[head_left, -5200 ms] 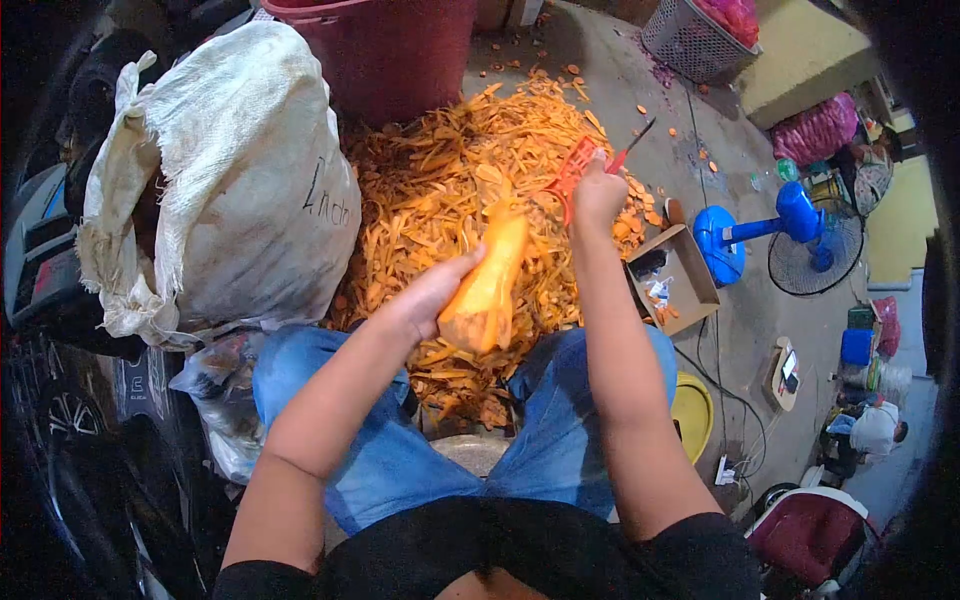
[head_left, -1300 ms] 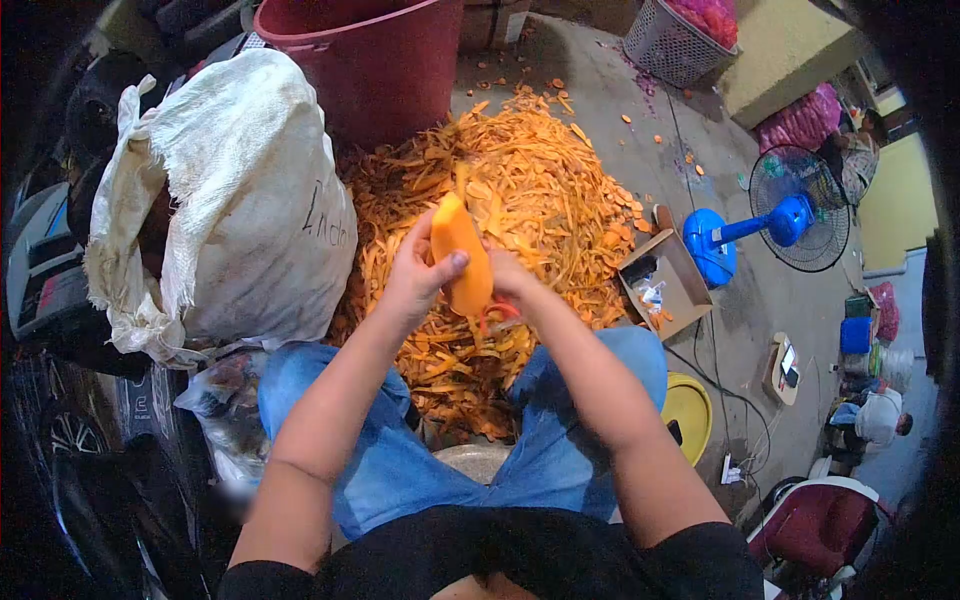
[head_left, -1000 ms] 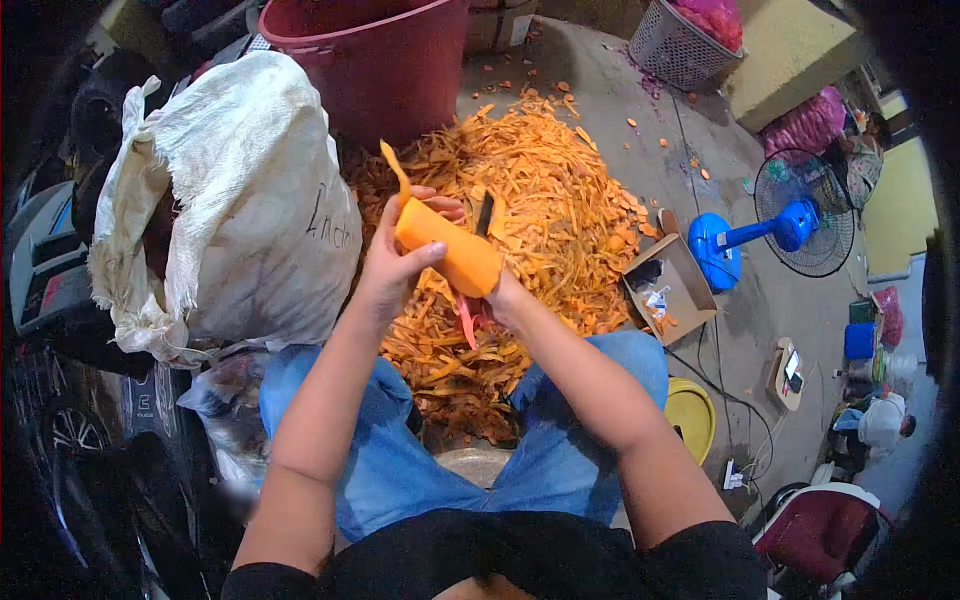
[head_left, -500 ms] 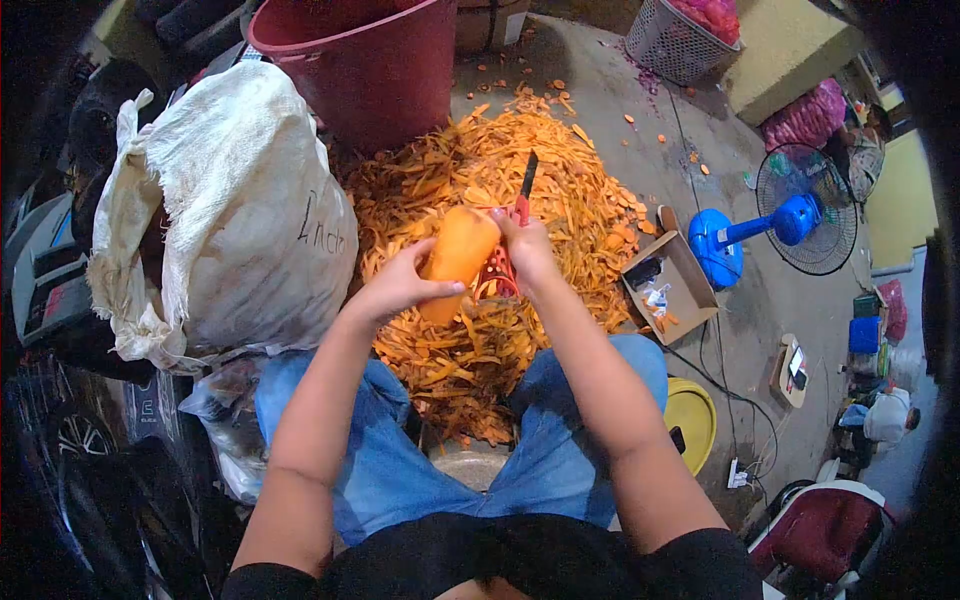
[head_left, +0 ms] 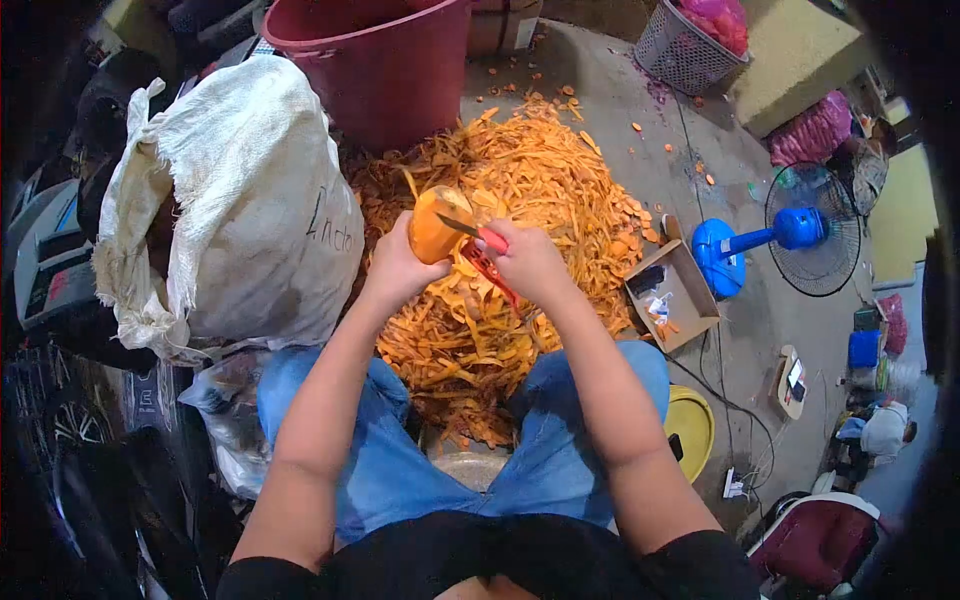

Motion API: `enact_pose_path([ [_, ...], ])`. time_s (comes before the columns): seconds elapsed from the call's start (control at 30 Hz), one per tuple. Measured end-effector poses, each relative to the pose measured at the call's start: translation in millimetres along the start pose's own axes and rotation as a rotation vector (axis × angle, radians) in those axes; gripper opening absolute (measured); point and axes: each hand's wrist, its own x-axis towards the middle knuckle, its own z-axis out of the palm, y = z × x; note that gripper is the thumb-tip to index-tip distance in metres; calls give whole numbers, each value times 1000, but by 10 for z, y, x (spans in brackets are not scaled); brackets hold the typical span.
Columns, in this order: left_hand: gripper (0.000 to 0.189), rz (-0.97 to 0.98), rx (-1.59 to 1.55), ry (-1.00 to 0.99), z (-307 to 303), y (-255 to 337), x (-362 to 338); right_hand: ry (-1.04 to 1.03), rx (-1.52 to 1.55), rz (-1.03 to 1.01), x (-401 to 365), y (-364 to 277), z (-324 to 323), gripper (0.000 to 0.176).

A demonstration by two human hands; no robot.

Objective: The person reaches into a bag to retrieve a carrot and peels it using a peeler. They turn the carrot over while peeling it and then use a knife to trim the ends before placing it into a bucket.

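My left hand [head_left: 398, 265] is wrapped around a thick, peeled orange carrot [head_left: 432, 240], tilted with its pale top end up. My right hand [head_left: 528, 262] grips a knife [head_left: 492, 239] by its red handle. The dark blade points left and lies across the carrot near that top end. Just below my right hand shows a piece of red plastic [head_left: 488, 272], partly hidden. Beneath both hands spreads a big heap of orange peelings [head_left: 540, 165], reaching back between my knees.
A white woven sack [head_left: 250, 200] stands at left, beside a large maroon tub [head_left: 375, 75]. On the right are a cardboard box [head_left: 690, 318], a blue fan [head_left: 745, 240], a yellow lid [head_left: 692, 435] and cables on the floor. A grey basket [head_left: 690, 48] stands behind.
The carrot has moved up and left and been turned so its top end shows. The knife has swung from pointing upward to lying leftward across the carrot's end.
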Motion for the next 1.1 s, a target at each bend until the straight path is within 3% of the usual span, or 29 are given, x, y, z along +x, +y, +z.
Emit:
enact_pose_path([
  [0.1,52,127,134,57,18,10,-29,11,-66,-7,-13,-21,12,13],
  [0.23,49,90,105,108,100,63,-100,122,-214,66,3,3,104,17],
  [0.33,47,170,-2,155,172,7,-111,163,-211,59,-13,-13,85,19],
  [0.5,49,216,-175,46,216,-130,-67,212,-197,30,5,28,105,20],
  [0.63,50,197,-132,14,233,-167,-76,234,-132,-35,35,116,174,18],
  [0.73,52,202,-315,-29,238,-98,-106,213,-142,34,11,86,132,15],
  [0.8,54,128,-345,-203,162,-25,-137,231,-128,9,1,149,148,15],
  [0.93,54,187,-215,-120,216,-22,-152,216,-113,-28,11,209,145,15],
  [1.0,55,168,23,-72,154,56,-161,222,-121,-44,17,207,151,16],
  [1.1,55,205,48,-27,145,114,-197,246,-120,-62,12,210,164,17],
])
